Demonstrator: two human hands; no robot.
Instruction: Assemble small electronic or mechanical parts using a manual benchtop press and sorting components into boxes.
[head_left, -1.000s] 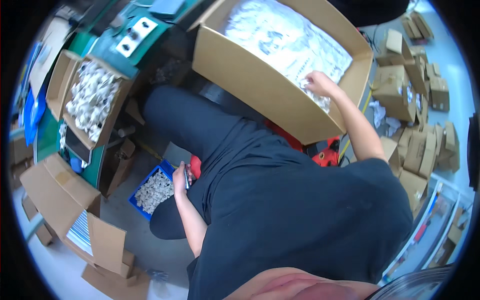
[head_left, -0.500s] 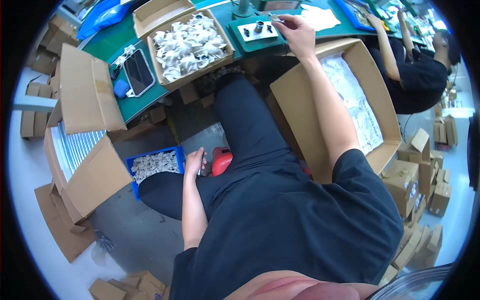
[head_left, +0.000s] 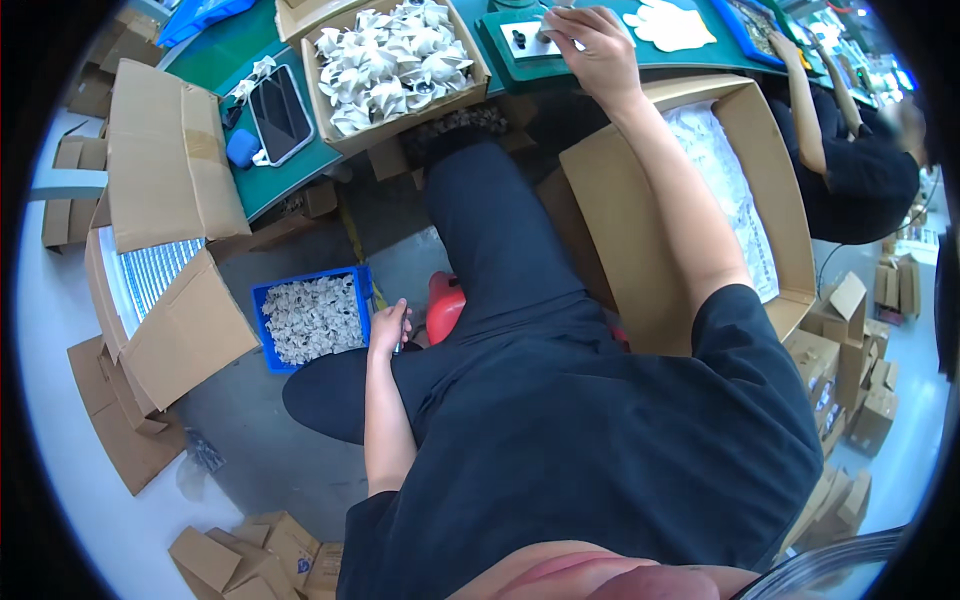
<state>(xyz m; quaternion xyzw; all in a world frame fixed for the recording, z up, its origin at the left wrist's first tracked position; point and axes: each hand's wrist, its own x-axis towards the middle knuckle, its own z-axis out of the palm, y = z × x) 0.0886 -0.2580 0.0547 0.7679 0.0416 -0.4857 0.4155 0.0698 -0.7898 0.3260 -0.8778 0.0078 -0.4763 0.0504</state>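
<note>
My right hand (head_left: 603,58) is over a white plate (head_left: 528,48) with black buttons, set on a green machine base at the bench's far edge. Its thumb and fingers are pinched together there; whatever they hold is too small and covered to name. Down by my thigh, my left hand (head_left: 388,328) is closed round a slim dark object (head_left: 404,322), mostly hidden by the fingers. Left of the machine stands an open cardboard box (head_left: 385,136) heaped with white bladed impellers (head_left: 390,70).
A phone (head_left: 280,113) and a blue case (head_left: 241,148) lie on the green bench; a white glove (head_left: 668,25) lies right of the machine. A lined carton (head_left: 630,220) stands under my right arm. A blue bin (head_left: 266,340) of small pale parts sits on the floor. Another person (head_left: 850,185) works at right.
My right hand has come down from beside the plate onto its post, which the fingers now cover. My left hand stays at my thigh. The view has shifted slightly.
</note>
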